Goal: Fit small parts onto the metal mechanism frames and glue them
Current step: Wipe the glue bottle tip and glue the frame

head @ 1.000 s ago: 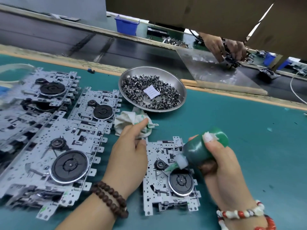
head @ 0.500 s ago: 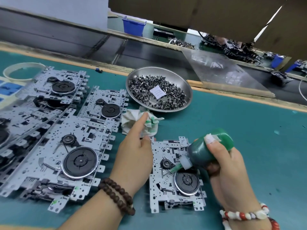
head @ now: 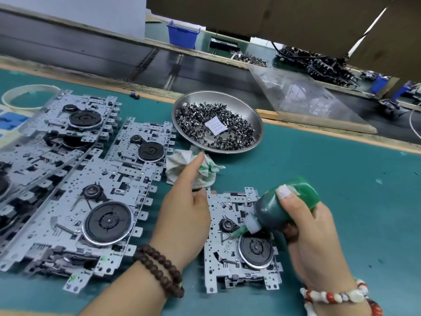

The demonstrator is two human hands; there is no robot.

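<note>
A small metal mechanism frame [head: 230, 265] with a black flywheel lies on the green mat in front of me. My right hand [head: 319, 242] grips a green glue bottle [head: 284, 206], tilted down to the left. Its nozzle tip touches the frame beside the small pulley [head: 227, 224]. My left hand [head: 184, 208] holds the frame's left edge with the thumb at its top-left corner. Its index finger sticks straight out over a stained rag [head: 177, 165]. A steel bowl [head: 257, 124] behind the rag holds several small dark parts and a paper label.
Stacked larger frames [head: 91, 201] cover the mat to the left, with another frame [head: 145, 142] behind them. A white tape ring [head: 27, 96] lies far left. A dark conveyor, a clear plastic sheet [head: 307, 103] and a blue bin [head: 183, 34] stand behind.
My view has shifted a little. Both hands and the bottle stay on the frame. Another person's hands at the back right have gone from view.
</note>
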